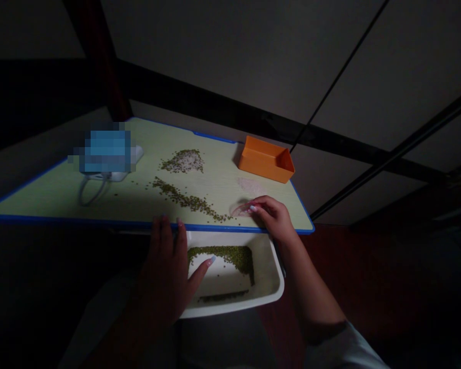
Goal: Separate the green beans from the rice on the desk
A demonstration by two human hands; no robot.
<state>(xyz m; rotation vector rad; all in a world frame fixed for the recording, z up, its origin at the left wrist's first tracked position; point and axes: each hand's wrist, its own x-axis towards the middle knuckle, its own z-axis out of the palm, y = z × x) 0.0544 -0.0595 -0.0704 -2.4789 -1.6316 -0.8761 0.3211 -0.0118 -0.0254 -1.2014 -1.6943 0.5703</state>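
Right grip (275, 218) pinches a clear piece (239, 209); left grip (169, 266) spread at bin (273, 277). Green grains (236, 253) only partly binned; grain strip (192, 202) and mixed pile (184, 161) left on tabletop (223, 166).

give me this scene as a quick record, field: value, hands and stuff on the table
tabletop: pale, blue edging
left hand: spread at the near edge, thumb over the white bin
right hand: pinching a thin see-through piece; contact with tabletop unclear
bin contents: small green grains
mixed pile: pale and green bits
strip of green grains: nearer than the pile, trailing toward the right hand
orange box: open-topped, beyond the right hand
blue item: left side, pixelated, unidentifiable
light: dim
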